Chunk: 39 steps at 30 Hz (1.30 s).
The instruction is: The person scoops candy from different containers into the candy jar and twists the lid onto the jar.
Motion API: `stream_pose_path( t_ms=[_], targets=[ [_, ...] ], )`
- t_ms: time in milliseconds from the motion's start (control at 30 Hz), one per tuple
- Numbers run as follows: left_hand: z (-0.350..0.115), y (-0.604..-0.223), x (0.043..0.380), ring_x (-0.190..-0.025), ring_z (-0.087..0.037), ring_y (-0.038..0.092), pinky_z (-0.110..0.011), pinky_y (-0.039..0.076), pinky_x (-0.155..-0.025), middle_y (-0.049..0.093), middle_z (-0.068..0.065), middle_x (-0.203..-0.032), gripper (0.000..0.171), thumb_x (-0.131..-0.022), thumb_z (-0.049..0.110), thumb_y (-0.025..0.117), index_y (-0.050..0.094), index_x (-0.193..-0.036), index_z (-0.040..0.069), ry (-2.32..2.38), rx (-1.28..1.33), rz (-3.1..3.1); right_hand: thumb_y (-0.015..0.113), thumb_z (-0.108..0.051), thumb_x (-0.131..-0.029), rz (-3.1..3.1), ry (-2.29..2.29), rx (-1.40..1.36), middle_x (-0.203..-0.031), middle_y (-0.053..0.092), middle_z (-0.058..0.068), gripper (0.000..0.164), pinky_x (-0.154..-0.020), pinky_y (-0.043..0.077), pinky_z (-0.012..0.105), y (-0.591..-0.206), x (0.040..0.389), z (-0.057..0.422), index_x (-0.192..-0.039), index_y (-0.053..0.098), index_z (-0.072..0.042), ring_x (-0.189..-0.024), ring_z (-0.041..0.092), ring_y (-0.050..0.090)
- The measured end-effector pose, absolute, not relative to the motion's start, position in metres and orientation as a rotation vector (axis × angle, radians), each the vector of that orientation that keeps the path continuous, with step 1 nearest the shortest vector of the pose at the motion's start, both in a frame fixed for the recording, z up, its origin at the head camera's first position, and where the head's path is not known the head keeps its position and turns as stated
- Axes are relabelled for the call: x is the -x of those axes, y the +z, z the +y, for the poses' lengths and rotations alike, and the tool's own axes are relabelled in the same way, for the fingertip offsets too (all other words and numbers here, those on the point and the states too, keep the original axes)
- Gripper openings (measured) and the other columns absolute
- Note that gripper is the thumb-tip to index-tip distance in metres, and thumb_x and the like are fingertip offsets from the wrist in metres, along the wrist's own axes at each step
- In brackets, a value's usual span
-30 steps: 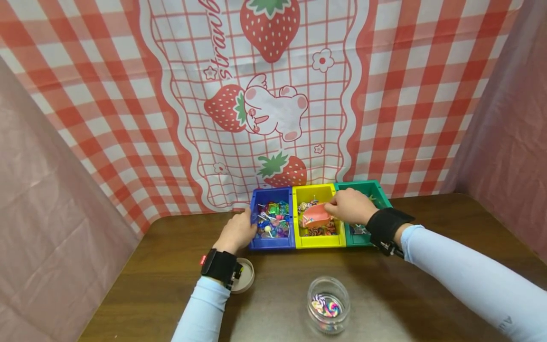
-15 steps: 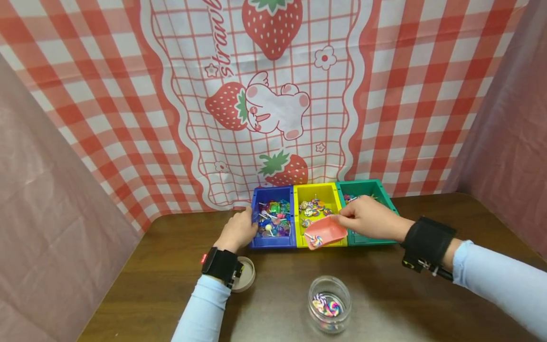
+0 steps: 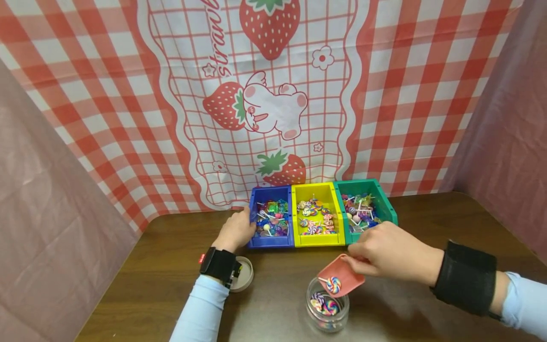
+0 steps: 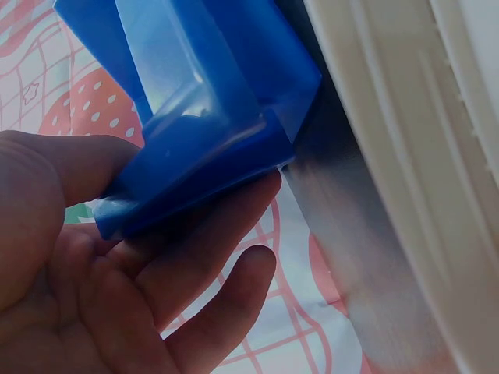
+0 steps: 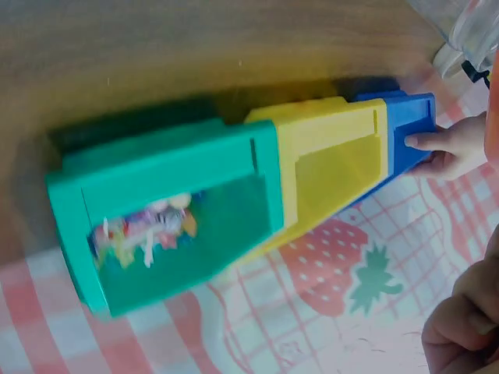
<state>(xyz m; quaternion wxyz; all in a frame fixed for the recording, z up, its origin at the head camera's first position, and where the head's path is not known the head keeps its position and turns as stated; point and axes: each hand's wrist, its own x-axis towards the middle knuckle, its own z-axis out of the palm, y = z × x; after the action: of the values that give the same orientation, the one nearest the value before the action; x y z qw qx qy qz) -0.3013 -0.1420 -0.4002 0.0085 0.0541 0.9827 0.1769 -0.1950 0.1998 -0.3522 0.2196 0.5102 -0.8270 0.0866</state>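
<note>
My left hand (image 3: 235, 231) grips the outer side of the blue bin (image 3: 272, 242); in the left wrist view its thumb and fingers (image 4: 210, 241) lie on either side of the blue plastic. My right hand (image 3: 391, 249) pinches a pink scoop (image 3: 351, 279) by its end, tilted over the mouth of a clear glass jar (image 3: 326, 327). One rainbow swirl lollipop (image 3: 333, 285) with a white stick lies in the scoop. Inside the jar are a few swirl candies (image 3: 330, 307). In the right wrist view the right hand (image 5: 464, 327) shows only partly, at the lower right.
A yellow bin (image 3: 320, 241) with swirl candies and a green bin (image 3: 391, 218) with mixed candies adjoin the blue one. A round pale lid (image 3: 243, 275) lies beside my left wrist. A checked strawberry cloth (image 3: 273, 114) hangs behind the wooden table (image 3: 171, 266).
My right hand has lifted the scoop from the yellow bin and brought it forward over the jar, with a lollipop in it. The left hand stays on the blue bin.
</note>
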Motion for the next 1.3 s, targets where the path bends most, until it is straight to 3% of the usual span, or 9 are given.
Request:
stream_pose_path(
  t_ms=[133,500,633,733,867,1033,1300],
  targets=[
    [-0.143,-0.400,0.301,-0.115,-0.041,0.059,-0.057,0.046,-0.095,0.059,-0.026,-0.130,0.052,-0.099,0.020,0.058,0.045,-0.144,-0.003,0.557,-0.163,3.071,0.077,-0.033,-0.086,-2.143,0.139,-1.475,-0.056,0.030,-0.019,0.039,-0.048,0.020,0.013,-0.348,0.194,0.198,-0.062,0.047,-0.027,-0.049,-0.004,0.029],
    [-0.144,-0.398,0.300,-0.109,-0.041,0.062,-0.056,0.049,-0.090,0.062,-0.026,-0.124,0.050,-0.097,0.019,0.058,0.047,-0.140,-0.003,0.553,-0.203,3.102,0.053,-0.036,-0.100,-1.944,0.055,-1.462,-0.053,0.035,-0.012,0.043,-0.048,0.026,0.019,-0.337,0.215,0.199,-0.060,0.048,-0.021,-0.049,0.004,0.033],
    [-0.144,-0.398,0.301,-0.109,-0.041,0.062,-0.056,0.049,-0.089,0.062,-0.026,-0.123,0.050,-0.097,0.019,0.058,0.047,-0.141,-0.003,0.552,-0.204,3.099,0.072,-0.034,-0.089,-2.020,-0.114,-1.345,-0.052,0.044,-0.006,0.037,-0.046,0.032,0.022,-0.332,0.238,0.200,-0.063,0.054,-0.015,-0.047,0.011,0.040],
    [-0.144,-0.398,0.301,-0.109,-0.040,0.062,-0.056,0.049,-0.090,0.062,-0.026,-0.123,0.049,-0.098,0.019,0.059,0.047,-0.140,-0.003,0.554,-0.200,3.094,0.087,-0.034,-0.075,-2.133,-0.308,-1.237,-0.052,0.047,-0.002,0.038,-0.046,0.037,0.022,-0.330,0.256,0.197,-0.067,0.059,-0.011,-0.048,0.014,0.043],
    [-0.144,-0.399,0.301,-0.108,-0.041,0.063,-0.056,0.049,-0.089,0.063,-0.026,-0.121,0.047,-0.097,0.019,0.059,0.050,-0.138,-0.002,0.550,-0.207,3.106,0.089,-0.032,-0.073,-2.218,-0.547,-1.156,-0.052,0.041,0.000,0.036,-0.048,0.038,0.024,-0.334,0.279,0.189,-0.072,0.061,-0.009,-0.051,0.017,0.044],
    [-0.143,-0.400,0.301,-0.109,-0.042,0.062,-0.056,0.049,-0.090,0.063,-0.026,-0.123,0.049,-0.096,0.019,0.059,0.049,-0.139,-0.003,0.538,-0.217,3.105,0.091,-0.027,-0.070,-2.302,-0.637,-1.147,-0.054,0.050,0.001,0.030,-0.049,0.042,0.026,-0.347,0.295,0.174,-0.074,0.068,-0.008,-0.053,0.018,0.048],
    [-0.143,-0.402,0.301,-0.111,-0.041,0.061,-0.055,0.048,-0.092,0.061,-0.026,-0.126,0.051,-0.097,0.019,0.059,0.047,-0.142,-0.003,0.543,-0.198,3.099,0.087,-0.025,-0.076,-2.363,-0.706,-1.132,-0.059,0.058,0.003,0.022,-0.052,0.050,0.031,-0.365,0.303,0.153,-0.079,0.074,-0.007,-0.053,0.020,0.051]
  ],
)
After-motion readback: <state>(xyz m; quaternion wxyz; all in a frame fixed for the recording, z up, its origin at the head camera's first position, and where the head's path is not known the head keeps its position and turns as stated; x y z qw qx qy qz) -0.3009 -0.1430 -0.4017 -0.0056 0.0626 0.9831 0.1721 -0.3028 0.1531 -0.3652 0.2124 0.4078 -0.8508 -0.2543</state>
